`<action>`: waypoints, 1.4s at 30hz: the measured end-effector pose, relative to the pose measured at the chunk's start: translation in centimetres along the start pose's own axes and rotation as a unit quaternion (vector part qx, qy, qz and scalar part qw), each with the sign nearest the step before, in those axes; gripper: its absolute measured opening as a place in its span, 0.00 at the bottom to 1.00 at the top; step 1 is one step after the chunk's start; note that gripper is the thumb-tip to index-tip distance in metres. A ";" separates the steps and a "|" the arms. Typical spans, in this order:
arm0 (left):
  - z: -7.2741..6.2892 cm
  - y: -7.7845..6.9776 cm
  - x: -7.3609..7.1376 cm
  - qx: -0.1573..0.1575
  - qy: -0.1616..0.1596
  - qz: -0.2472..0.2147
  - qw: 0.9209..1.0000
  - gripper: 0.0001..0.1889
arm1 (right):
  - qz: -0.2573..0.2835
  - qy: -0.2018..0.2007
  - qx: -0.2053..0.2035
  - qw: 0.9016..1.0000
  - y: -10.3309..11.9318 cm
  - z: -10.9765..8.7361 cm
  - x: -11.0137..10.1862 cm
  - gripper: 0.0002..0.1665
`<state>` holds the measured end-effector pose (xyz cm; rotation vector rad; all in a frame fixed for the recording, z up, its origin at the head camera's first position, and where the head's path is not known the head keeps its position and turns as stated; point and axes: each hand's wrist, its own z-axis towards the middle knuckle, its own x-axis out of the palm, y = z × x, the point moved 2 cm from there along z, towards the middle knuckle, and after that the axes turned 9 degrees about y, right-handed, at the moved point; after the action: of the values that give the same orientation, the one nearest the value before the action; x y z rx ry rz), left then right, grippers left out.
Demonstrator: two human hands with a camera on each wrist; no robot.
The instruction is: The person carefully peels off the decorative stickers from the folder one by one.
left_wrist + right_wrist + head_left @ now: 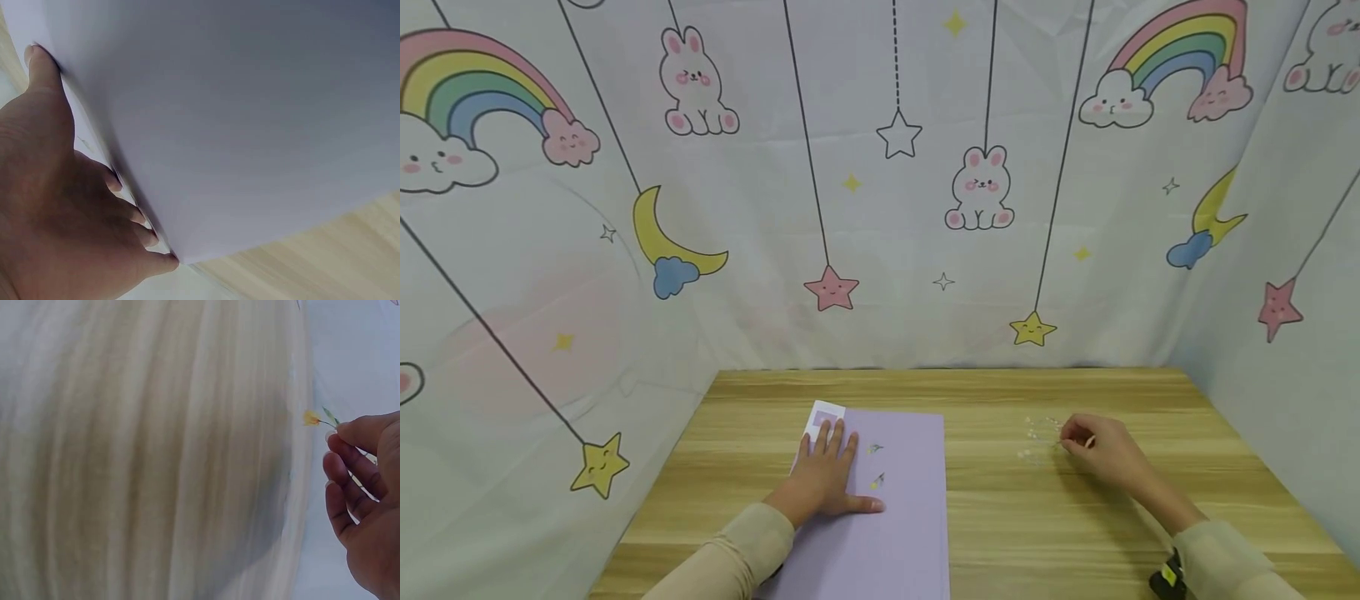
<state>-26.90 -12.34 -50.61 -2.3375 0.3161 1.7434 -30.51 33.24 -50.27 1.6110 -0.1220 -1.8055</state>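
Note:
My left hand (826, 479) lies with spread fingers on a light purple book or folder (902, 542). In the left wrist view, the fingertips (150, 236) rest along the edge of its pale sheet (250, 137). Two small flower pictures (878, 481) show on the purple surface. Off to the right, my right hand (1101, 450) pinches a small yellow flower piece (311, 418) with a thin stem and a green leaf between thumb and forefinger. It looks like a sticker, though I cannot tell for sure. Faint clear, white-flecked bits (1037, 433) appear beside those fingertips.
A white corner piece with a purple square (820, 411) shows at the book's upper left. The wood-grain table (1000, 533) runs back to a white cloth (895, 333) printed with stars and rabbits. A black item (1168, 577) sits at the right cuff.

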 end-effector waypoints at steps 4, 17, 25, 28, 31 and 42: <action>-0.1 -0.1 0.0 0.000 0.003 0.003 1.000 0.68 | 0.001 0.004 0.003 1.000 -0.3 -0.4 0.1 0.08; 0.2 0.0 0.1 -0.002 0.007 0.002 1.000 0.68 | 0.003 0.015 -0.018 1.000 -0.7 -0.6 0.0 0.13; 0.0 0.0 -0.1 -0.004 0.006 0.007 1.000 0.68 | -0.010 0.076 -0.023 0.997 -0.9 -0.7 -0.1 0.10; 0.4 0.2 0.2 -0.001 0.008 -0.002 1.000 0.69 | -0.019 0.085 -0.015 0.996 -1.0 -0.9 0.3 0.11; 0.9 0.7 1.0 0.002 0.010 -0.007 1.000 0.71 | -0.025 0.090 -0.012 0.996 -1.0 -0.9 0.5 0.12; 0.2 0.1 0.0 -0.004 0.010 -0.002 1.000 0.68 | -0.028 0.092 -0.035 0.995 -0.4 -1.1 0.6 0.13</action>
<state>-27.10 -12.41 -50.62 -2.3614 0.3068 1.7231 -29.68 33.67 -51.20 1.7375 0.0716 -1.6735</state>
